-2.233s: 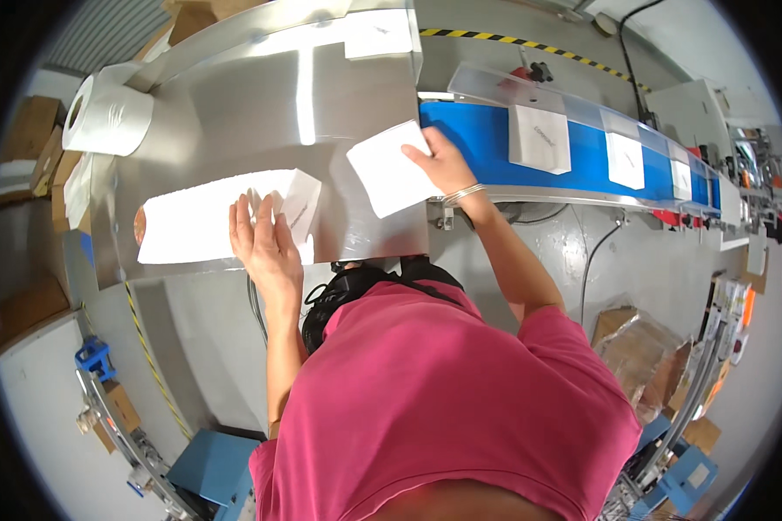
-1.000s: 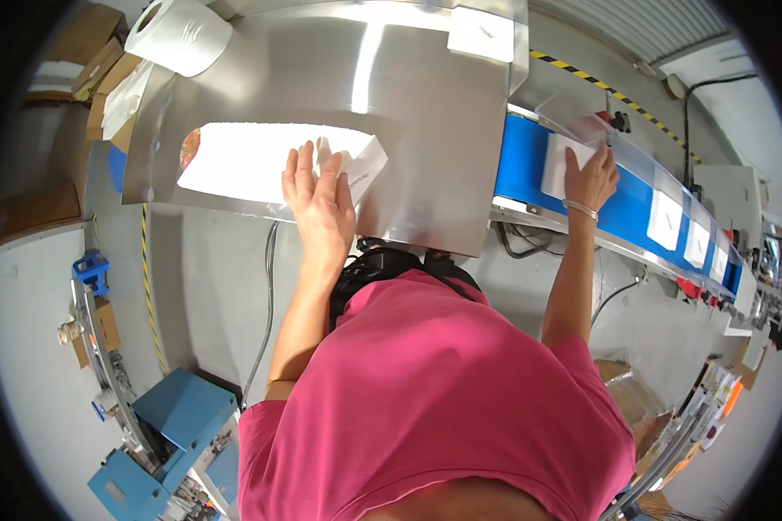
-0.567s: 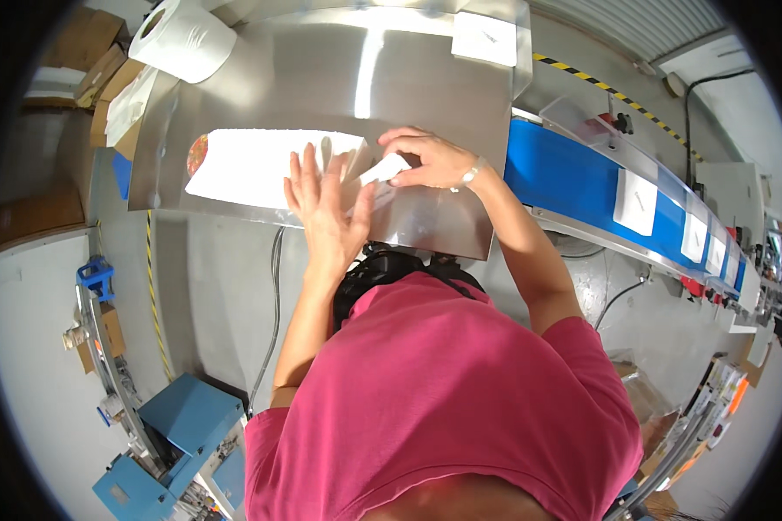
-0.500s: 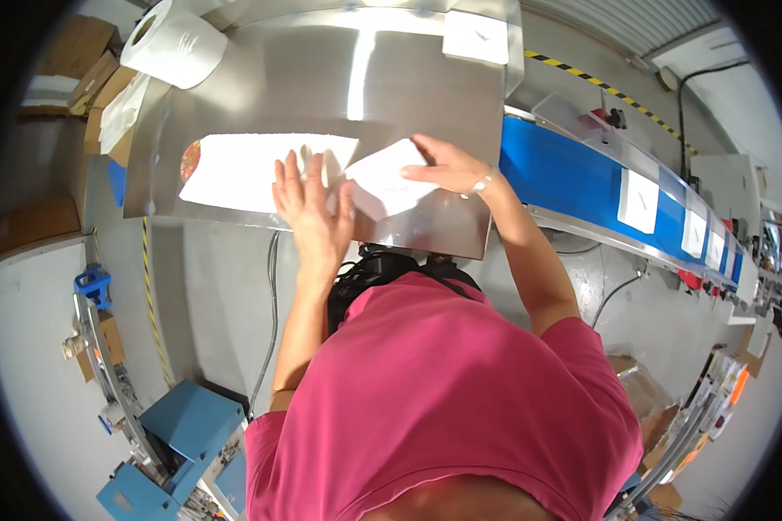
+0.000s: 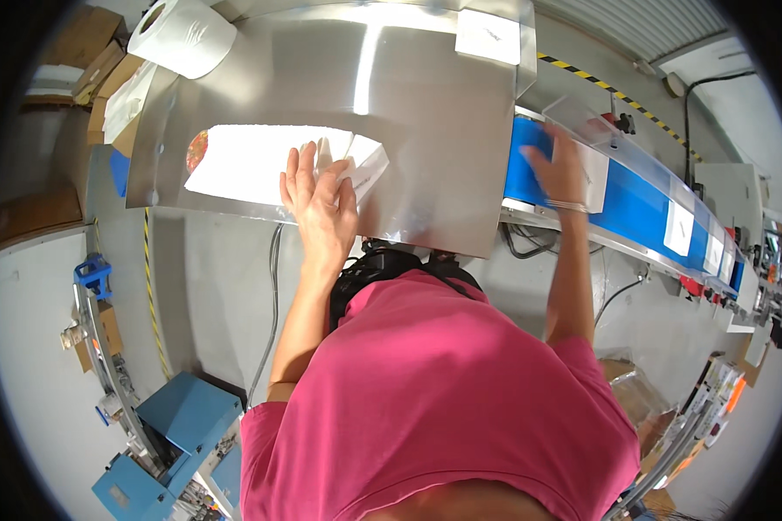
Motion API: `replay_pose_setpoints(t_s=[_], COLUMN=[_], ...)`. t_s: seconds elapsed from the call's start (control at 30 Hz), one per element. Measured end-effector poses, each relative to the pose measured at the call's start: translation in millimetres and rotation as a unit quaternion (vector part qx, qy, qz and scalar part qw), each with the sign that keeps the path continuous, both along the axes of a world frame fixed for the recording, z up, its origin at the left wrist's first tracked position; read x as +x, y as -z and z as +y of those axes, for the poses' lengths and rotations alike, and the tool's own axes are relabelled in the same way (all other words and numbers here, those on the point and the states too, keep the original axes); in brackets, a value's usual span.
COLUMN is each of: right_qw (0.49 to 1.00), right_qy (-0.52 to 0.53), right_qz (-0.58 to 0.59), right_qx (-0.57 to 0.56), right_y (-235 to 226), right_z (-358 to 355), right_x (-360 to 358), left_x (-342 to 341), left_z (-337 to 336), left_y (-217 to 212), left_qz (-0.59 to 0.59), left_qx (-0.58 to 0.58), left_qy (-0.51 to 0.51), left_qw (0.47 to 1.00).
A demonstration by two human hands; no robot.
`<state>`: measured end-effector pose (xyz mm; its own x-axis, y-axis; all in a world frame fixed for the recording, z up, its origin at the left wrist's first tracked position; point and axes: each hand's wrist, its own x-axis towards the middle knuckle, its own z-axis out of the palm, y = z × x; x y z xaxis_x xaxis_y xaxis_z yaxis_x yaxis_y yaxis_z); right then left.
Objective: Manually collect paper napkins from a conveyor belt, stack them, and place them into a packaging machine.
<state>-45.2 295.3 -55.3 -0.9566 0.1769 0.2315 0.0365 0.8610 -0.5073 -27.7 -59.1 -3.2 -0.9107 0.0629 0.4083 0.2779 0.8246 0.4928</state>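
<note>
The stack of white flat paper bags [image 5: 252,161] was overexposed, with no detail readable; it lay on the shiny steel worktop [image 5: 426,113]. The left hand [image 5: 320,201] lay flat, fingers spread, covering the stack's right end. The right hand [image 5: 554,165], open and blurred, rested on a white bag on the blue conveyor belt [image 5: 634,204]. A white paper roll [image 5: 185,35] stood at the far left, and square white bags [image 5: 679,228] sat spaced along the belt.

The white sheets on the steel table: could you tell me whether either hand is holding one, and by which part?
Neither grips one. The left hand lies flat on the near end of the white stack; the right hand rests on a sheet on the blue conveyor.
</note>
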Motion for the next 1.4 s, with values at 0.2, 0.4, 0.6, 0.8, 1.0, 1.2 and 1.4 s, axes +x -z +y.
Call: replay_pose_setpoints(t_s=[0.2,0.4,0.6,0.8,1.0,1.2,1.4], right_qw=[0.88,0.845,0.934,0.971,0.924,0.872,0.91], right_qy=[-0.37,-0.295,0.135,0.207,-0.27,-0.446,-0.08], right_qz=[-0.124,-0.211,-0.08,0.079,-0.138,-0.089,-0.099], right_qx=[-0.271,-0.394,-0.322,0.094,-0.231,-0.182,-0.396], right_y=[-13,-1,21,34,-30,-4,30], right_z=[-149,-127,-17,55,-122,-166,-85], right_x=[-50,-34,8,11,-35,-66,-11], left_x=[0,-6,-4,-8,-6,-9,-11], left_z=[2,-10,-14,-14,-17,-14,-32], left_y=[-9,-1,-4,-3,-2,-13,-4], left_qz=[-0.023,-0.008,-0.019,0.002,-0.017,-0.044,0.001], left_qx=[-0.058,-0.045,-0.003,0.003,-0.031,-0.016,-0.064], left_qy=[0.046,-0.003,-0.023,-0.025,-0.006,0.018,-0.029], left_qw=[0.997,0.999,1.0,1.0,0.999,0.999,0.997])
